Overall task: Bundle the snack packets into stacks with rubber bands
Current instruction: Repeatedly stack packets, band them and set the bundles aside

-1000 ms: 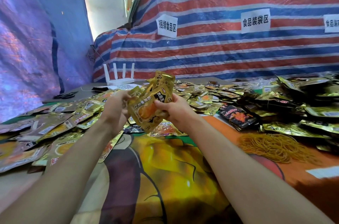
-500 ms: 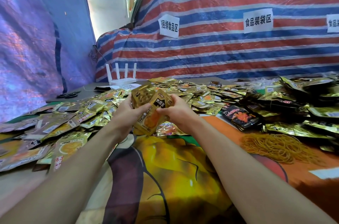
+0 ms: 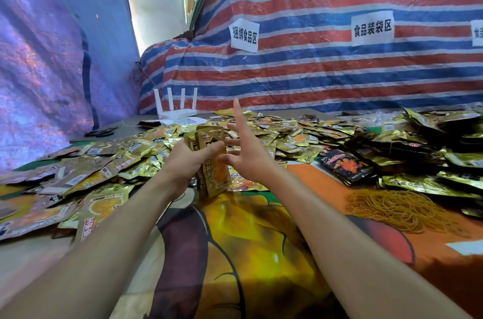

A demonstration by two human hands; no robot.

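My left hand (image 3: pixel 187 161) grips a small stack of gold snack packets (image 3: pixel 212 161), held upright with its bottom edge on the printed tablecloth (image 3: pixel 248 245). My right hand (image 3: pixel 247 151) is just right of the stack with its fingers spread straight; the lower fingertips are close to the stack's front. I cannot make out a rubber band on the fingers. A loose heap of tan rubber bands (image 3: pixel 397 210) lies to the right.
Loose gold packets (image 3: pixel 86 175) cover the table's left and far side. Dark and gold packets (image 3: pixel 418 161) are piled at the right, with a black packet bundle (image 3: pixel 345 165) nearer. A white router (image 3: pixel 177 109) and scissors (image 3: pixel 100 132) sit at the back left. Striped tarpaulin (image 3: pixel 326 65) walls the rear.
The stack has come down from mid-air to stand on the cloth. My right hand has let go of it and spread its fingers; my left hand still holds it.
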